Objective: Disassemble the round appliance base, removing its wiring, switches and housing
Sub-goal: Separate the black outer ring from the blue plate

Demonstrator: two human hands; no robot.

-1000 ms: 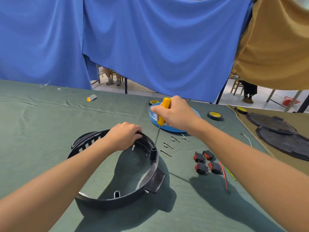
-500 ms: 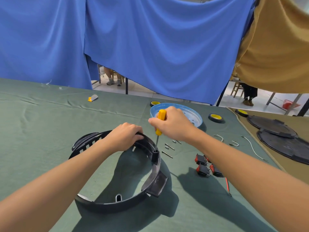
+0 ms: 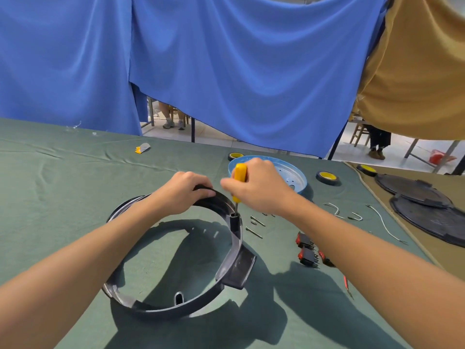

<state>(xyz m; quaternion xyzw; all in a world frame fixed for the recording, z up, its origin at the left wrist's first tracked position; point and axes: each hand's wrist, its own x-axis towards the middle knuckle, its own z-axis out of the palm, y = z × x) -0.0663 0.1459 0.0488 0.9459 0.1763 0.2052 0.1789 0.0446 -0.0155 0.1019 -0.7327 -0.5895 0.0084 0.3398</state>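
A black ring-shaped housing lies on the green cloth in front of me. My left hand grips its far rim. My right hand grips a yellow-handled screwdriver, held upright. Its shaft goes down into a screw post on the ring's right inner wall. Several loose screws lie just right of the ring. Red and black rocker switches sit further right, partly hidden by my right forearm. A red wire shows below that forearm.
A blue round plate lies behind my right hand. Yellow and black wheels stand near it. Bent metal hooks and a thin wire lie to the right. Two black round covers rest on brown cloth at far right.
My right hand has brought the screwdriver down and left, from above the blue plate to the ring. Its tip now sits in the screw post. My left hand stayed on the rim.
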